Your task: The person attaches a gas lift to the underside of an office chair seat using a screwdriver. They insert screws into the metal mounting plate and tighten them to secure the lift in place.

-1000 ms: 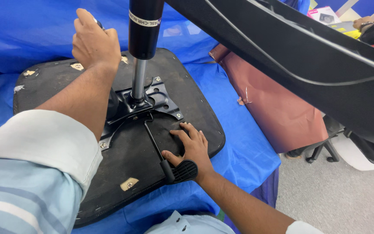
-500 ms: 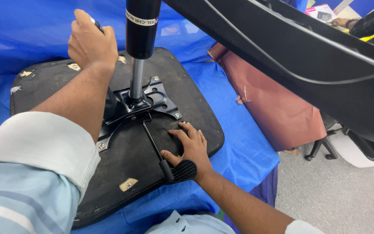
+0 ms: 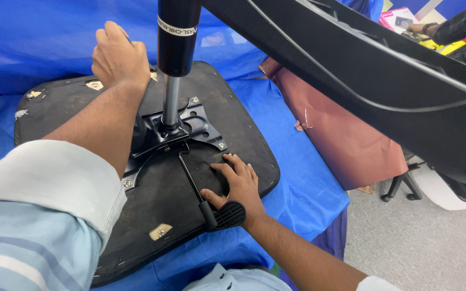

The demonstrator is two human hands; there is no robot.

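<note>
Left hand [image 3: 118, 56], at eleven o'clock, is fisted on something hidden; right hand [image 3: 237, 184] lies flat, fingers spread, on the matte black seat underside [image 3: 82, 215] beside the ribbed lever paddle [image 3: 228, 214].

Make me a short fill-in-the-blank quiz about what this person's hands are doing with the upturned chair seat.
1. The right hand lies flat on the black seat underside, beside the lever's ribbed ____.
2. The seat rests on a ____ cloth.
3. The left hand is closed at the seat's far edge, left of the upright ____ cylinder.
4. The metal plate is fixed to the seat with ____.

Missing words: paddle; blue; black; bolts
</note>
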